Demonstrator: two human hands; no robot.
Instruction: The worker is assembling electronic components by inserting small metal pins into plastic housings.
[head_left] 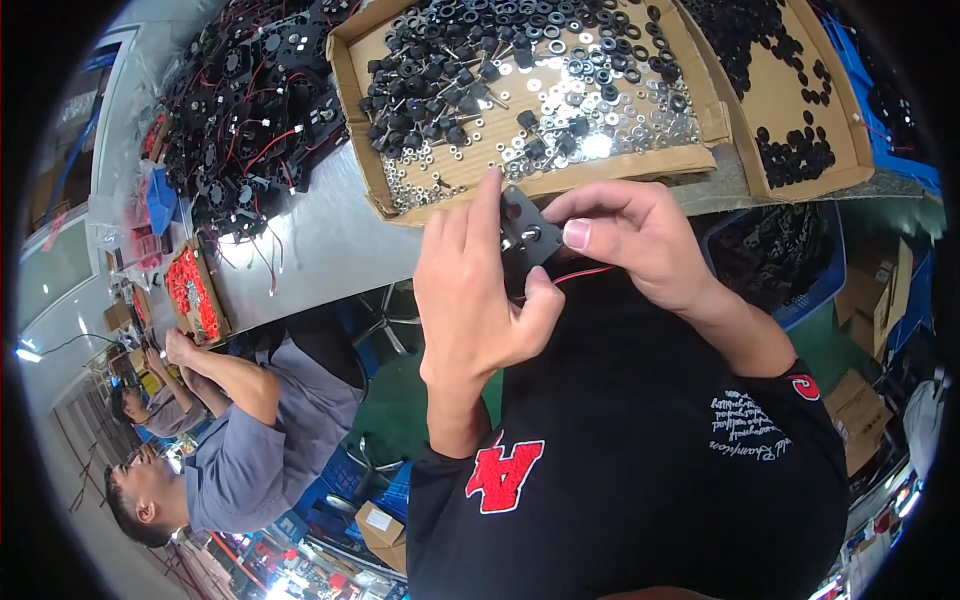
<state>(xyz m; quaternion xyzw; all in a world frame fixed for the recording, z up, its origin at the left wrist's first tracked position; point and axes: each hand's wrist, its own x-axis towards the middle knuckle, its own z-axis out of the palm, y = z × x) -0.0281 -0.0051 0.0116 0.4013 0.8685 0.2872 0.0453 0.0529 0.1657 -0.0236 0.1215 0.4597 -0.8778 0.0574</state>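
Note:
A small black plate (540, 238) with holes, shiny metal bits and a red-and-black wire is held up just in front of the parts box. My left hand (468, 290) grips its left side, fingers straight along the edge and thumb at the lower edge. At the plate's right side is my right hand (640, 240), thumb and forefinger curled together against the edge. Whether a small part sits between those fingertips, I cannot tell. Just beyond both hands, the cardboard box (560, 180) holds black knob-like parts with metal shafts (430, 95), black rings, washers and small nuts (415, 175).
Many black assemblies with red wires (255, 130) are heaped on the metal table (300, 245) to the left. Another cardboard tray (850, 170) holds black discs at the right. Below it stands a blue bin (835, 270). A co-worker (270, 440) sits at the left beside a box of red parts (192, 295).

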